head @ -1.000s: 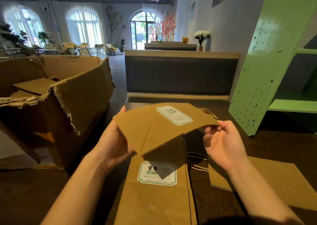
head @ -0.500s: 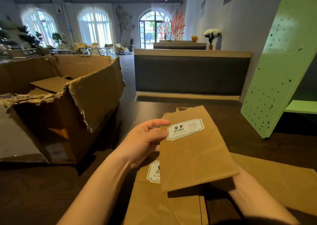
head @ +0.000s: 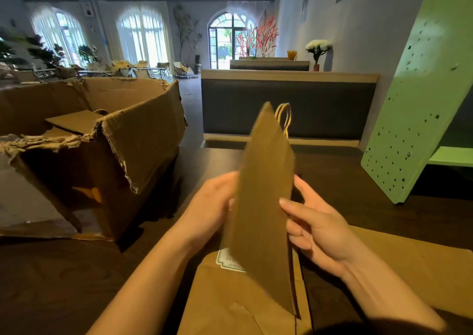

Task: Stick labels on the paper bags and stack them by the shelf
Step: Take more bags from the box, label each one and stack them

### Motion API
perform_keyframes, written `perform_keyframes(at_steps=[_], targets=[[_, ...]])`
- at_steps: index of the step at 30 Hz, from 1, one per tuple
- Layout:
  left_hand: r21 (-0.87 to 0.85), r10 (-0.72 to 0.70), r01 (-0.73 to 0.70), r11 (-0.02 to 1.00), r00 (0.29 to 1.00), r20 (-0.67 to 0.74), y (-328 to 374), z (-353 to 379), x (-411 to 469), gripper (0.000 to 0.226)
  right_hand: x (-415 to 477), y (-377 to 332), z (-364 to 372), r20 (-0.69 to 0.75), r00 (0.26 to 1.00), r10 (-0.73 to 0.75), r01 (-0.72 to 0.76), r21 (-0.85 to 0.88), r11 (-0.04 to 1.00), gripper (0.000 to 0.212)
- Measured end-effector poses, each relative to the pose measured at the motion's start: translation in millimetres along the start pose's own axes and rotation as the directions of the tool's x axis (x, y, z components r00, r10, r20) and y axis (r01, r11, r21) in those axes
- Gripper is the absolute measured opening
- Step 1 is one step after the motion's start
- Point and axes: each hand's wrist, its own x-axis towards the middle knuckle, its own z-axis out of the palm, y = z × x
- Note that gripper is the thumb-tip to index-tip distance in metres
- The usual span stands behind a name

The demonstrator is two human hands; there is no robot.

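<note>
Your dark wooden table [head: 64,283] carries four things. To the left of your left fingers [head: 220,186] sits a torn cardboard box [head: 122,155], its flaps open and ragged. Beneath both sets of fingers a flat paper bag [head: 225,304] lies on the wood, its white, green-bordered label [head: 225,260] partly showing. Below and to the right of your right fingers [head: 303,189] lies a second flat paper bag [head: 422,270]. Beyond those fingers, far right, a green perforated shelf panel [head: 414,119] stands on the tabletop.

Arched windows [head: 140,38], grey wall [head: 358,27], dark table [head: 51,283]
</note>
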Motion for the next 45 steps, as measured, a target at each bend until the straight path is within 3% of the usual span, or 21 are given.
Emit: perform_keyframes(at_steps=[2, 3, 7, 11, 16, 20, 24, 28, 33, 36, 39, 45], targets=[[-0.232, -0.195, 0.165, 0.959, 0.974, -0.111, 4.2, -7.4, 1.0, 0.029, -0.3, -6.2, 0.5, -0.024, 1.0, -0.011, 0.009, -0.098, 0.995, 0.081], [-0.311, -0.239, 0.198, 0.929, 0.966, -0.1, 7.9, -10.2, 1.1, 0.032, -1.0, -7.4, 0.3, -0.03, 0.999, -0.01, 0.006, -0.136, 0.991, 0.081], [-0.36, -0.138, 0.135, 0.923, 0.99, 0.019, 14.4, -13.3, 2.5, 0.038, -4.7, -11.2, 1.5, -0.054, 0.995, 0.081, -0.092, -0.239, 0.967, 0.087], [-0.197, -0.17, 0.158, 0.968, 0.984, -0.049, 2.4, -17.2, 4.8, 0.043, -4.4, -9.7, 0.5, -0.082, 0.992, 0.097, -0.116, -0.275, 0.954, 0.077], [0.194, -0.088, 0.111, 0.975, 0.988, -0.124, -6.3, -17.8, 8.8, 0.047, 0.6, -6.0, -5.8, -0.196, 0.981, -0.001, -0.08, -0.403, 0.912, 0.069], [0.433, -0.021, 0.098, 0.896, 0.984, -0.179, -15.6, -18.4, 11.1, 0.028, 2.6, -2.1, -5.6, -0.201, 0.978, -0.057, -0.067, -0.558, 0.827, 0.062], [0.63, 0.023, 0.124, 0.767, 0.975, -0.22, -19.6, -20.2, 13.8, 0.018, 5.1, 4.8, -7.1, -0.146, 0.975, -0.166, 0.005, -0.735, 0.678, 0.061], [0.692, 0.018, 0.142, 0.708, 0.975, -0.219, -21.7, -20.1, 14.4, 0.013, 7.8, 10.2, -13.1, -0.104, 0.969, -0.225, 0.044, -0.821, 0.569, 0.061], [0.718, 0.024, 0.133, 0.683, 0.979, -0.203, -24.2, -17.6, 14.1, 0.018, 10.6, 14.0, -18.2, -0.101, 0.967, -0.234, 0.05, -0.823, 0.565, 0.054], [0.778, 0.052, 0.121, 0.617, 0.98, -0.194, -26.9, -17.6, 13.2, 0.031, 14.8, 19.0, -21.9, -0.192, 0.947, -0.258, -0.018, -0.834, 0.552, 0.041], [0.822, 0.064, 0.124, 0.557, 0.979, -0.192, -27.6, -17.3, 13.4, 0.042, 17.3, 24.4, -24.7, -0.259, 0.94, -0.22, -0.121, -0.86, 0.496, 0.049], [0.805, 0.028, 0.132, 0.579, 0.983, -0.181, -31.6, -13.1, 14.4, 0.049, 15.1, 29.8, -19.2, -0.201, 0.959, -0.198, -0.079, -0.865, 0.496, 0.054]])
